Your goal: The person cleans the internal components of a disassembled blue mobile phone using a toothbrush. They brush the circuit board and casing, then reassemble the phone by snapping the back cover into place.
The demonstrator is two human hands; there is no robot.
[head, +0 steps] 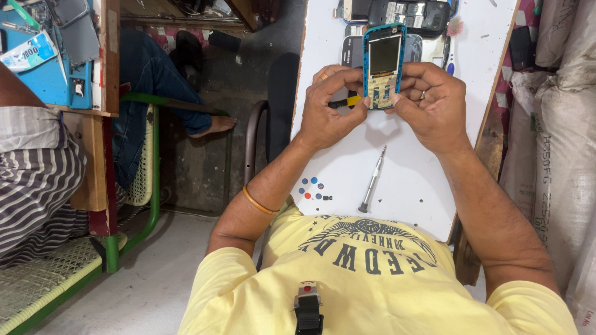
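Observation:
Both my hands hold a small opened mobile phone point(384, 65) with a blue frame, its bare screen and circuit board showing, above a white work table point(410, 180). My left hand point(332, 105) grips the phone's left side, and a yellow and black tool point(347, 101) shows between its fingers. On the other side my right hand point(431, 102) pinches the lower right edge; a ring is on one finger. A slim grey screwdriver point(372, 180) lies on the table below my hands.
Several other phones and phone parts point(403, 15) lie at the table's far end. Small coloured dots and screws point(312, 188) sit near the left front edge. Another person's legs point(155, 80) rest by a green chair point(146, 180) on the left. Sacks point(565, 136) stand at the right.

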